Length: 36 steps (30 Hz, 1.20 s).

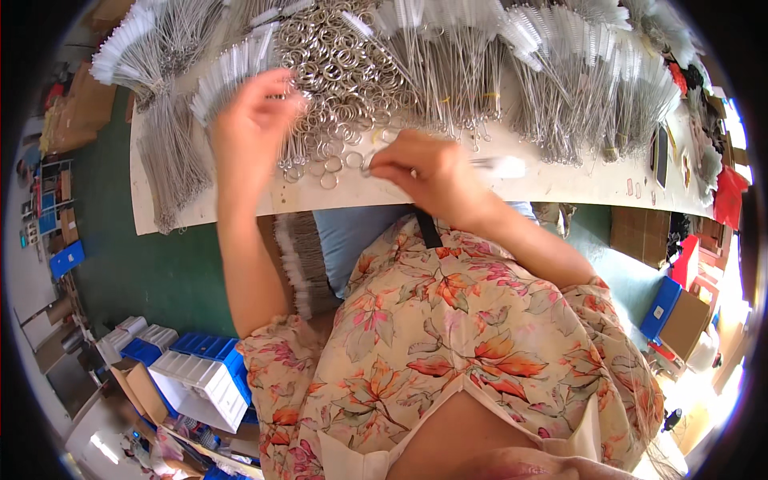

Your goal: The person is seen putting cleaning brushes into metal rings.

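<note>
- Head view, the left hand: it is raised over the left edge of the ring pile, fingers bent and blurred. I cannot tell whether its grip is released or has something in it.
- Head view, the right hand: it is near the front edge of the counter, thumb and fingers pinched together. Its grip is grasping a brush, whose white bristles stick out past the back of the hand; a bit of metal shows at the fingertips.
- The ring pile, made of many silver split rings, is heaped at the back middle of the counter, between bundles of wire-stemmed brushes.
- A few loose rings lie in front of the pile, between the two hands, some touching one another.
- The far-left brush bundle spreads over the counter's left end, its stems reaching toward the front edge. A smaller bundle sits just beside the left hand.
- The middle bundle lies behind the right hand, white bristles to the back and stems toward the person. The right bundle lies the same way.
- The person wears a floral garment. Blue cloth shows beyond it, below the counter's front edge.
- White and blue bins stand at the lower left, over the green floor; a cardboard box is at the right.
</note>
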Each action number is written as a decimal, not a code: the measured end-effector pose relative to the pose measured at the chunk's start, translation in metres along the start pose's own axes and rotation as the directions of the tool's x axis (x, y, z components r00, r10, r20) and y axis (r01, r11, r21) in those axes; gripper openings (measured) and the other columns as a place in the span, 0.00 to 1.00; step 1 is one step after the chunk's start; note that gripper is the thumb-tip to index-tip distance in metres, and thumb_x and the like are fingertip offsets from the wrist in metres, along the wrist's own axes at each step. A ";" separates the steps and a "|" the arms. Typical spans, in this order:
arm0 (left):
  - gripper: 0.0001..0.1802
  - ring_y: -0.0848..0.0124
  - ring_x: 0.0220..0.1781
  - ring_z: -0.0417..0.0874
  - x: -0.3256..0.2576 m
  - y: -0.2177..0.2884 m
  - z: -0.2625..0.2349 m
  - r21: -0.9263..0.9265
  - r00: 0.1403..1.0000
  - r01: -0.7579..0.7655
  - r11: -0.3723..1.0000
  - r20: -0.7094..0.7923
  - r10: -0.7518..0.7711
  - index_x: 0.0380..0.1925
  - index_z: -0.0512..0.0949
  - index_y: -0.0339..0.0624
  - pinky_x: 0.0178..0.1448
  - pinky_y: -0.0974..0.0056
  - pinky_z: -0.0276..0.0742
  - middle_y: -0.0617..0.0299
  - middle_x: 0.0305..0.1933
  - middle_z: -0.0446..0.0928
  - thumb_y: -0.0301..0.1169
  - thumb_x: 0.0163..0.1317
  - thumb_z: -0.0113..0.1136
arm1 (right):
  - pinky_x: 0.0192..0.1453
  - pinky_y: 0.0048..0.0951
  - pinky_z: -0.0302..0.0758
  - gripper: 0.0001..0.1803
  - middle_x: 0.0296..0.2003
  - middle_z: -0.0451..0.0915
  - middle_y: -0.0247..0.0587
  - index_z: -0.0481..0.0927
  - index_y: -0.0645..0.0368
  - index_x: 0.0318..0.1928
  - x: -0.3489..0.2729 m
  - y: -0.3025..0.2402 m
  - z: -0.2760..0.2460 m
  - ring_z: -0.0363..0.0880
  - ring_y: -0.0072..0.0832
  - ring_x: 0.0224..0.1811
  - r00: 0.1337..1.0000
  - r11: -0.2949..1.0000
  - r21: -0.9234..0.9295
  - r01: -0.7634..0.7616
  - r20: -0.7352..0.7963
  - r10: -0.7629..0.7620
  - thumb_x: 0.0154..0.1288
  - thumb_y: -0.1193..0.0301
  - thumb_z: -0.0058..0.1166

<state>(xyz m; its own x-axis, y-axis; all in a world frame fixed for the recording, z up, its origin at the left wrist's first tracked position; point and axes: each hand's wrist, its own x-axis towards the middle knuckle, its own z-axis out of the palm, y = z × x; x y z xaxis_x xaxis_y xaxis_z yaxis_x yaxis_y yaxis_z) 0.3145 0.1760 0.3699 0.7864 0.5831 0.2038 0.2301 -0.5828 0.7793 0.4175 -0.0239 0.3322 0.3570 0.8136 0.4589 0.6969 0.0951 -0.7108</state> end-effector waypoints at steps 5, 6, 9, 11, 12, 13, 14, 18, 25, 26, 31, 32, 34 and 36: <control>0.13 0.60 0.33 0.79 0.033 -0.057 -0.017 0.630 0.982 0.175 0.756 -0.059 -0.178 0.32 0.78 0.43 0.38 0.60 0.73 0.56 0.32 0.79 0.40 0.55 0.59 | 0.38 0.28 0.72 0.07 0.26 0.74 0.33 0.78 0.53 0.29 -0.023 0.025 0.024 0.75 0.30 0.33 0.949 0.878 -0.369 0.304 0.200 -0.244 0.44 0.75 0.56; 0.11 0.58 0.34 0.79 0.034 -0.061 -0.014 0.623 0.984 0.161 0.765 -0.039 -0.175 0.31 0.78 0.43 0.39 0.59 0.72 0.56 0.32 0.79 0.39 0.55 0.59 | 0.38 0.29 0.72 0.08 0.27 0.75 0.33 0.78 0.54 0.29 -0.021 0.026 0.023 0.75 0.30 0.33 0.942 0.877 -0.347 0.331 0.167 -0.290 0.43 0.75 0.57; 0.10 0.58 0.35 0.79 0.027 -0.065 -0.021 0.566 0.980 0.197 0.801 -0.091 -0.177 0.30 0.77 0.43 0.38 0.59 0.72 0.57 0.32 0.79 0.38 0.56 0.58 | 0.37 0.31 0.75 0.07 0.26 0.75 0.34 0.77 0.55 0.29 0.018 0.033 -0.005 0.75 0.31 0.32 0.947 0.880 -0.363 0.306 0.019 -0.321 0.45 0.75 0.57; 0.10 0.57 0.36 0.79 0.021 -0.062 -0.025 0.524 0.977 0.214 0.825 -0.124 -0.175 0.30 0.77 0.43 0.39 0.58 0.72 0.57 0.33 0.79 0.37 0.56 0.57 | 0.35 0.31 0.75 0.05 0.28 0.78 0.37 0.79 0.55 0.30 0.048 0.046 -0.021 0.78 0.34 0.31 0.981 0.940 -0.338 0.045 -0.161 -0.105 0.50 0.73 0.59; 0.10 0.57 0.36 0.79 0.021 -0.065 -0.025 0.522 0.981 0.186 0.833 -0.140 -0.131 0.29 0.77 0.43 0.39 0.57 0.72 0.56 0.32 0.79 0.38 0.56 0.57 | 0.36 0.32 0.75 0.07 0.30 0.79 0.39 0.79 0.56 0.31 0.063 0.055 -0.030 0.79 0.37 0.32 0.981 0.932 -0.346 -0.110 -0.188 0.046 0.54 0.67 0.58; 0.10 0.56 0.36 0.79 0.022 -0.064 -0.026 0.516 0.980 0.192 0.835 -0.153 -0.130 0.29 0.77 0.44 0.38 0.57 0.72 0.56 0.31 0.79 0.38 0.56 0.57 | 0.37 0.34 0.75 0.12 0.31 0.80 0.41 0.79 0.56 0.32 0.075 0.065 -0.038 0.79 0.39 0.33 0.975 0.852 -0.480 -0.211 -0.159 0.152 0.57 0.61 0.55; 0.10 0.55 0.35 0.79 0.022 -0.061 -0.027 0.510 0.978 0.194 0.838 -0.165 -0.126 0.28 0.77 0.44 0.38 0.57 0.73 0.55 0.30 0.79 0.38 0.56 0.57 | 0.38 0.37 0.74 0.16 0.32 0.80 0.41 0.79 0.56 0.32 0.085 0.073 -0.046 0.79 0.40 0.34 0.960 0.807 -0.522 -0.278 -0.117 0.255 0.59 0.56 0.52; 0.11 0.58 0.32 0.81 0.017 -0.050 -0.036 0.425 0.965 0.194 0.884 -0.244 -0.095 0.32 0.76 0.44 0.37 0.57 0.73 0.56 0.29 0.80 0.39 0.58 0.56 | 0.39 0.36 0.75 0.18 0.31 0.82 0.41 0.82 0.55 0.35 0.098 0.087 -0.054 0.80 0.37 0.37 0.878 0.734 -0.546 -0.405 -0.008 0.479 0.53 0.53 0.56; 0.17 0.65 0.30 0.80 0.023 -0.130 -0.137 0.302 0.835 0.341 0.890 -0.533 -0.139 0.32 0.79 0.39 0.38 0.62 0.73 0.56 0.27 0.79 0.43 0.58 0.55 | 0.25 0.22 0.61 0.15 0.18 0.72 0.29 0.79 0.61 0.29 0.086 0.091 -0.089 0.63 0.15 0.21 0.862 0.900 -0.074 -0.430 -0.331 0.385 0.56 0.60 0.57; 0.17 0.65 0.30 0.80 0.023 -0.138 -0.136 0.303 0.840 0.332 0.893 -0.526 -0.135 0.32 0.79 0.39 0.38 0.62 0.73 0.56 0.27 0.79 0.43 0.58 0.55 | 0.25 0.21 0.63 0.13 0.20 0.74 0.30 0.79 0.60 0.31 0.085 0.089 -0.097 0.67 0.15 0.22 0.831 0.927 -0.030 -0.373 -0.455 0.320 0.59 0.62 0.54; 0.19 0.54 0.36 0.80 0.030 -0.159 -0.110 0.608 0.864 0.504 0.614 -0.364 -0.348 0.29 0.80 0.38 0.42 0.58 0.74 0.49 0.30 0.80 0.45 0.51 0.59 | 0.24 0.16 0.64 0.13 0.34 0.77 0.32 0.78 0.65 0.40 0.069 0.043 -0.147 0.70 0.15 0.27 0.768 0.933 0.315 -0.173 -0.550 0.328 0.66 0.68 0.44; 0.19 0.54 0.36 0.80 0.030 -0.162 -0.109 0.607 0.872 0.490 0.626 -0.349 -0.344 0.29 0.80 0.38 0.42 0.58 0.74 0.49 0.30 0.80 0.45 0.51 0.59 | 0.24 0.16 0.64 0.13 0.34 0.77 0.32 0.78 0.65 0.40 0.062 0.044 -0.155 0.70 0.15 0.27 0.760 0.936 0.303 -0.181 -0.562 0.328 0.66 0.68 0.44; 0.16 0.52 0.38 0.80 0.031 -0.167 -0.116 0.682 0.875 0.477 0.555 -0.310 -0.372 0.29 0.81 0.38 0.43 0.57 0.74 0.48 0.32 0.80 0.42 0.50 0.59 | 0.26 0.16 0.64 0.13 0.30 0.76 0.29 0.78 0.63 0.41 0.040 0.054 -0.184 0.71 0.16 0.27 0.809 0.923 0.244 -0.298 -0.448 0.380 0.66 0.67 0.45; 0.15 0.51 0.38 0.80 0.031 -0.174 -0.124 0.668 0.894 0.443 0.597 -0.281 -0.349 0.28 0.81 0.38 0.42 0.56 0.74 0.48 0.31 0.79 0.41 0.50 0.59 | 0.27 0.20 0.65 0.13 0.26 0.74 0.31 0.78 0.61 0.42 0.022 0.069 -0.197 0.71 0.19 0.25 0.791 0.892 0.130 -0.432 -0.420 0.444 0.65 0.64 0.48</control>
<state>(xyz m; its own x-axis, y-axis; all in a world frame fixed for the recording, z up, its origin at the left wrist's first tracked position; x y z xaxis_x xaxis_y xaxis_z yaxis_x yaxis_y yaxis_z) 0.2275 0.3659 0.3139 0.4616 0.8838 0.0770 0.8692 -0.4679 0.1601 0.5960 -0.1122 0.3987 0.8534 0.4451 0.2712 0.3869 -0.1924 -0.9018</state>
